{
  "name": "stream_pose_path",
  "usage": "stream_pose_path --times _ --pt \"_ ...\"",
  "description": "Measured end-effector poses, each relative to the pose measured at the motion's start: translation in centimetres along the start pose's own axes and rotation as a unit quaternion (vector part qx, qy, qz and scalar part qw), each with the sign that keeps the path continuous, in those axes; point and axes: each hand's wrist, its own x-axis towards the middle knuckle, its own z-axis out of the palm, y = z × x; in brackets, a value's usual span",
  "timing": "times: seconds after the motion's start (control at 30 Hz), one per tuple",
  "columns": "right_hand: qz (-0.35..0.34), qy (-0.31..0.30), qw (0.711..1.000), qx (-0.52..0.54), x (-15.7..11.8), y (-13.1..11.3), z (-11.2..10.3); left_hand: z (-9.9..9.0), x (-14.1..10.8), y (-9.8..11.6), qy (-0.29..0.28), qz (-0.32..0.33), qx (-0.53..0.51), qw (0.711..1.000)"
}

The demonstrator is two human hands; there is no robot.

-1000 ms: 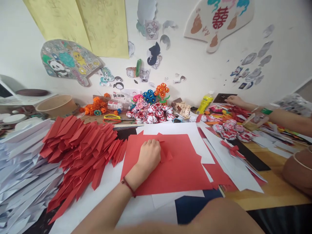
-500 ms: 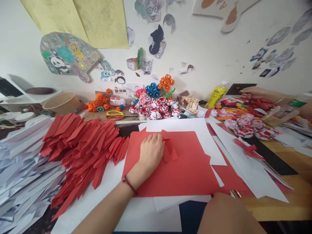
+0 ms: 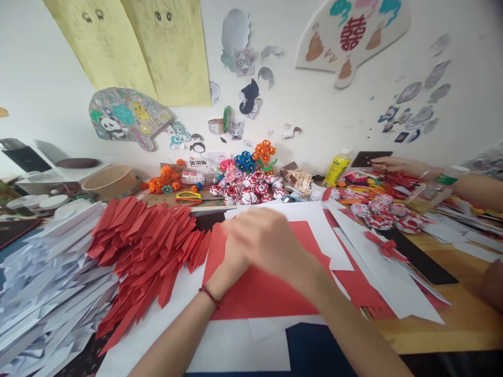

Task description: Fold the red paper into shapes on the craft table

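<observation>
At centre | red paper sheet (image 3: 271,298), flat, long axis running left-right | right hand (image 3: 269,238) above it, overlapping left hand (image 3: 234,263); fingers blurred or hidden, cannot tell spread or hold | folded red paper strips (image 3: 145,251) leftward, slanting

The person wears a thin bracelet (image 3: 209,296), dark red and cord-like, around the left wrist, just behind the left hand (image 3: 231,262). It thickens into a small dark lump on the inner side, a knot or a bead; from here I can't tell which. The left forearm (image 3: 176,330) is bare, narrow at the wrist and wider further up. The right forearm (image 3: 349,324) is bare as well and tapers the same way to a bare wrist. The right hand (image 3: 269,238) is blurred, its fingers running together into one soft outline.
</observation>
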Motion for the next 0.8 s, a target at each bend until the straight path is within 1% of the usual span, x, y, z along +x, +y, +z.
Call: stream_pose_path --times 0.03,0.07,0.1,0.13,0.2,0.23,0.33,0.47,0.57,0.67,0.8 --pt "0.017 0.022 0.999 0.015 0.3 1.1 -0.4 0.0 0.0 -0.1 0.001 0.005 -0.001 1.000" --pt "0.052 0.041 0.997 0.038 0.5 2.4 -0.5 -0.1 0.0 -0.1 -0.003 0.010 -0.001 1.000" --pt "0.100 0.046 0.992 0.054 0.6 3.8 -0.4 -0.1 0.1 -0.2 -0.010 0.012 0.000 1.000" --pt "0.134 0.034 0.988 0.066 0.6 5.0 -0.2 -0.1 0.1 -0.2 -0.017 0.013 0.000 1.000" --pt "0.141 -0.023 0.985 0.094 0.3 6.9 0.7 0.0 0.1 -0.3 -0.029 0.007 0.000 1.000" --pt "0.135 -0.042 0.984 0.109 0.1 7.4 1.1 0.0 0.1 -0.4 -0.032 0.004 0.001 0.999" --pt "0.121 -0.059 0.984 0.118 -0.5 7.6 1.9 0.1 0.1 -0.4 -0.037 0.000 0.007 0.999" --pt "0.121 -0.064 0.983 0.122 -0.6 7.2 1.9 0.2 0.1 -0.5 -0.037 0.006 -0.012 0.999" --pt "0.108 -0.060 0.973 0.196 -0.5 7.5 2.1 0.5 0.2 -0.7 -0.031 0.013 -0.052 0.998" --pt "0.092 -0.055 0.954 0.282 -0.4 7.7 2.4 0.7 0.4 -1.0 -0.035 0.018 -0.084 0.996" --pt "0.108 -0.070 0.930 0.344 -0.4 7.9 2.4 0.5 0.8 -1.2 -0.031 0.010 -0.156 0.987"
